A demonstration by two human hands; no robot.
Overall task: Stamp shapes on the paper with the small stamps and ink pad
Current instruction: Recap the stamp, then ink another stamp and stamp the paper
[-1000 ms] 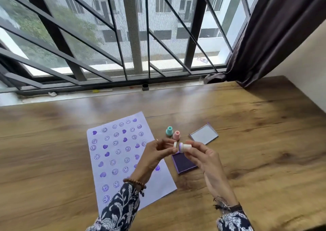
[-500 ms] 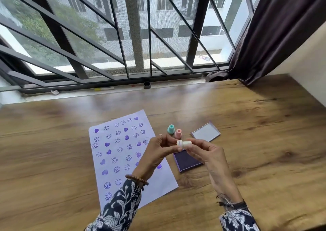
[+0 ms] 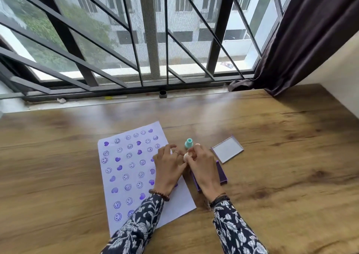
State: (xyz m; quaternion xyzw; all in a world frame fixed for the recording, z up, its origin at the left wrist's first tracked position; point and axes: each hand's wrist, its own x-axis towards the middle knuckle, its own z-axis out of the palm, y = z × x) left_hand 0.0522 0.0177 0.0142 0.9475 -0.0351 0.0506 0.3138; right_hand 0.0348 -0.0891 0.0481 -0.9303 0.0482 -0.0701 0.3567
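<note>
stamp (image 3: 186, 156), small and pale, is pinched between the fingertips of both hands just above the table (image 3: 281, 166), between the paper and the ink pad. left hand (image 3: 168, 166) closed on its left end, fingers partly curled, ring on one finger, bead bracelet at the wrist. right hand (image 3: 202, 166) grips the other end, covering most of the ink pad (image 3: 222, 173), purple, open on the table. its lid (image 3: 227, 149) lies just beyond, apart. teal stamp (image 3: 188, 143) stands upright behind the hands. paper (image 3: 124, 166) lies left, covered with purple smiley and heart prints. frame is a bit blurred. dark floral sleeves on both arms.
</note>
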